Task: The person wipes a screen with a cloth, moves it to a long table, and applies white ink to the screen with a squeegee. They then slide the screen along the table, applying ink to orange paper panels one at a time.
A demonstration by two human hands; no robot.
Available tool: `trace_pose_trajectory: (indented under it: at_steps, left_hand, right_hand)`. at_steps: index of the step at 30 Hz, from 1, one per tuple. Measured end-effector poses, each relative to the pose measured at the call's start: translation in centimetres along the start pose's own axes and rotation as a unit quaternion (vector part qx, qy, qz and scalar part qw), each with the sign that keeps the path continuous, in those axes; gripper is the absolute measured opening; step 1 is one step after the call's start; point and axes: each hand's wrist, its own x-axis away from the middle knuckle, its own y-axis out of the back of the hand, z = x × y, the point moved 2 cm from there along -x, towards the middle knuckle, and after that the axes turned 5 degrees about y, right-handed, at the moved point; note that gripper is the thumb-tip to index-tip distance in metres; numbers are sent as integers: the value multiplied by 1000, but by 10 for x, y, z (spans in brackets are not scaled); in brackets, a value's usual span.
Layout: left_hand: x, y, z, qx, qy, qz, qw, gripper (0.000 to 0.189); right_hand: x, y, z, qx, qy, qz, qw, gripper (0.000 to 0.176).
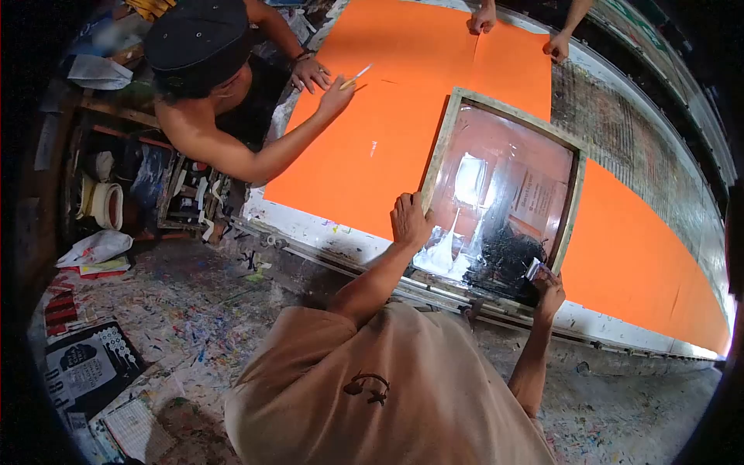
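Note:
A wooden-framed printing screen (515,111) lies on orange sheet material (364,155). White ink (442,256) and black ink (504,252) are smeared over its near part, and faint lettering shows on the mesh. My left hand (411,221) is closed on the screen's left rail near its lower corner. At the lower right corner, my right hand (549,293) grips a small tool with a pale, shiny edge (533,269), perhaps a squeegee; most of it is hidden by the fingers. The tool is beside the black ink.
A co-worker (209,116) in a dark cap leans in from the left, holding a thin pointed tool (359,75) over the sheet. Another person's hands (482,19) touch the sheet's far edge. A cluttered shelf (116,147) stands left. The floor (201,310) is paint-spattered.

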Motion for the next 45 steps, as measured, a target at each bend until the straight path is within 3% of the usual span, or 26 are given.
trace_pose_trajectory:
  at_steps: [3,5,6,7,9,10,11,13,15,18,20,22,25,26,28,29,32,34,36,39,41,43,45]
  left_hand:
    - [-3,-3,2,11,9,15,1000,51]
    - [0,1,2,33,-34,-38,998,51]
    - [-2,0,2,40,-32,-33,998,51]
    - [-2,-1,5,55,-19,-9,998,52]
    - [-2,-3,6,75,-10,14,997,54]
    - [-4,-4,6,73,-9,8,997,54]
    - [-3,-6,7,68,-6,3,998,54]
    - [-5,0,3,70,0,20,997,55]
    - [-8,2,1,66,6,29,997,56]
    - [-9,3,3,79,27,58,995,56]
    - [-10,6,1,77,24,55,995,57]
    - [-10,3,2,66,22,25,997,57]
    - [-9,-1,4,64,34,49,996,56]
    - [-8,0,4,79,31,41,996,53]
    - [-8,5,4,86,27,49,995,53]
    - [-8,8,3,91,27,59,994,53]
    - [-10,23,-5,158,44,113,980,51]
    - [-7,27,-10,174,55,98,978,50]
    - [-7,33,-17,189,64,87,976,49]
    - [-4,42,-26,202,106,127,965,49]
    - [-4,34,-24,164,69,76,981,50]
    - [-6,23,-15,136,42,73,987,50]
    - [-4,10,-12,174,55,58,981,50]
  right_hand:
    - [-11,4,-15,74,-12,-6,997,36]
    - [-12,-3,-20,102,-2,-12,995,33]
    - [-1,-21,-4,204,138,52,968,31]
    - [17,-42,13,302,271,114,907,29]
    - [42,-110,45,412,311,100,850,30]
    - [49,-153,87,525,276,203,779,31]
    - [37,-190,102,519,299,263,756,29]
    - [-22,-247,98,459,369,285,756,22]
    - [-61,-305,140,492,404,296,712,18]
    - [-74,-330,111,474,391,256,746,16]
    - [-33,-316,93,490,425,189,737,19]
    - [-2,-297,79,497,390,222,743,21]
    - [26,-276,85,513,390,269,716,21]
    - [21,-274,91,514,391,266,716,21]
    - [-15,-276,109,571,270,363,685,24]
    - [-38,-281,117,583,283,373,664,27]
    - [-65,-304,136,527,336,344,700,28]
    - [-64,-311,109,466,462,170,735,31]
    - [-23,-288,82,509,481,155,697,32]
    - [42,-241,109,485,429,205,734,35]
    - [47,-190,117,488,448,166,730,36]
    - [20,-124,87,280,344,131,887,35]
    - [-7,-49,40,78,165,79,980,29]
